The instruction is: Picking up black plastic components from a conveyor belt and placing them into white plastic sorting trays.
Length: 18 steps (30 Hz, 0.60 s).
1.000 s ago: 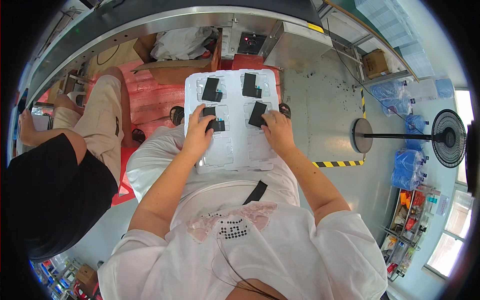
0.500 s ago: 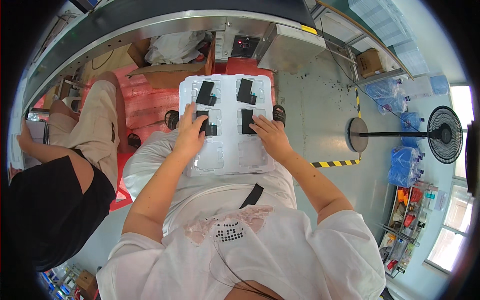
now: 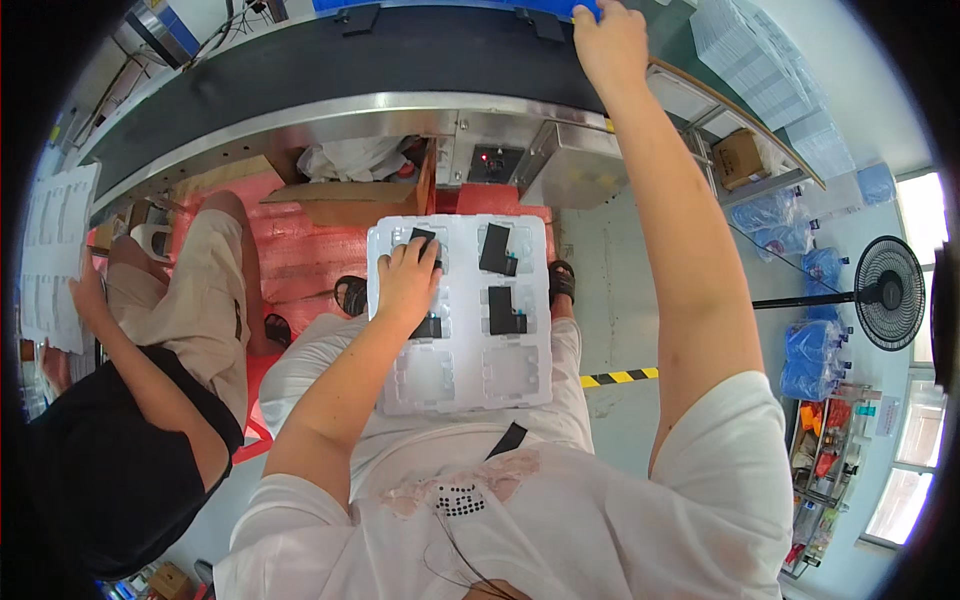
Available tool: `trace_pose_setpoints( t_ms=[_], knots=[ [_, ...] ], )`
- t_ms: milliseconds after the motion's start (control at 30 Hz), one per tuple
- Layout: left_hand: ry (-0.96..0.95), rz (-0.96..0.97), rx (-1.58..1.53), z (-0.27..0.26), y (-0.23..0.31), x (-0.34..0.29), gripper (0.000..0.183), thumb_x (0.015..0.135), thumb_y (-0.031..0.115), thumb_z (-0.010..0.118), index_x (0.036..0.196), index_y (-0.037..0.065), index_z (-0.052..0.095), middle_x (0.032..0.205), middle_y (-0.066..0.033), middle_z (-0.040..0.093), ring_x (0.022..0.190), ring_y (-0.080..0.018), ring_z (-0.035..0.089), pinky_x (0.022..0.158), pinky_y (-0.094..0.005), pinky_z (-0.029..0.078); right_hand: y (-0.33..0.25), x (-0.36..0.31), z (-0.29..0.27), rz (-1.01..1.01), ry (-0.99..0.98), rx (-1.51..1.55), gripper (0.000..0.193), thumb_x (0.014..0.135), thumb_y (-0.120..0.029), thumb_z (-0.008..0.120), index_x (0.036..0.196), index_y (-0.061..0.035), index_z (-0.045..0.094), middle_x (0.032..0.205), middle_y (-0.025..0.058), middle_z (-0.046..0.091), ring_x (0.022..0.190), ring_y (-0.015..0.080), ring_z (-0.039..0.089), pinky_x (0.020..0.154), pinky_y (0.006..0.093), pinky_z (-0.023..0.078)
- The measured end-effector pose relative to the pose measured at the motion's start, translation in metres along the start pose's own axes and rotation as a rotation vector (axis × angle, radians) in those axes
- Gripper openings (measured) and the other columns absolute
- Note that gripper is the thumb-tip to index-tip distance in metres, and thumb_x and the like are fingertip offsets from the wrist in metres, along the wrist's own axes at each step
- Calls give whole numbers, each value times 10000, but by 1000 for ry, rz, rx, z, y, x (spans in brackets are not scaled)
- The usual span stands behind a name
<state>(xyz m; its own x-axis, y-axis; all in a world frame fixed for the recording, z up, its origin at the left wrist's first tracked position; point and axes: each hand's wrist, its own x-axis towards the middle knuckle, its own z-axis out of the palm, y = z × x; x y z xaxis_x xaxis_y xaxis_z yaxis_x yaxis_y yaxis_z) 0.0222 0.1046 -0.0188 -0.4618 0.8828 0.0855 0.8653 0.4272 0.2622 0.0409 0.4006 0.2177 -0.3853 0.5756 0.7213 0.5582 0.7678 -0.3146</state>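
Observation:
A white plastic tray (image 3: 468, 375) with moulded pockets lies across my lap. Flat black pieces sit in its upper and middle pockets, among them one at the upper right (image 3: 495, 248) and one at the middle right (image 3: 503, 312); the lowest two pockets hold none. My left hand (image 3: 405, 285) rests with its fingers spread over the upper left black piece (image 3: 425, 236), partly hiding it and the middle left piece (image 3: 429, 327). Stretched far forward, my right hand (image 3: 612, 48) is over the black conveyor belt (image 3: 440, 60), at a blue strip (image 3: 430, 4). Its fingertips meet the picture's top edge.
Black flat pieces (image 3: 357, 20) lie on the belt's far side. At my left sits a person (image 3: 130, 430) holding another white tray (image 3: 52, 260). An open cardboard box (image 3: 345, 205) stands under the conveyor, and a black fan (image 3: 890, 285) is at the right.
My right hand has left the tray's middle right piece and gone forward over the conveyor. My left hand has shifted to the upper left piece. The view has tilted forward, showing more belt.

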Motion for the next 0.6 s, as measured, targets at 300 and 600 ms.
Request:
trace_pose_setpoints(
  t_ms=[300, 600],
  knots=[
    [-15, 139, 103, -8, -20, 33, 598, 761, 447, 615, 1199, 56, 504, 1308, -61, 430, 1101, -232, 462, 857, -422, 352, 6, 26, 47, 389, -274, -401, 352, 794, -233, 616, 979, 66, 589, 964, 235, 590, 840, 380, 604, 706, 419, 491],
    [-83, 274, -226, -15, -44, 33, 468, 772, 225, 643, 1194, 61, 526, 1292, -120, 470, 1137, -316, 476, 945, -407, 386, 37, -60, -99, 224, -651, 857, 294, 798, -188, 630, 1027, -6, 595, 971, 81, 616, 843, 155, 584, 692, 273, 459]
  ],
)
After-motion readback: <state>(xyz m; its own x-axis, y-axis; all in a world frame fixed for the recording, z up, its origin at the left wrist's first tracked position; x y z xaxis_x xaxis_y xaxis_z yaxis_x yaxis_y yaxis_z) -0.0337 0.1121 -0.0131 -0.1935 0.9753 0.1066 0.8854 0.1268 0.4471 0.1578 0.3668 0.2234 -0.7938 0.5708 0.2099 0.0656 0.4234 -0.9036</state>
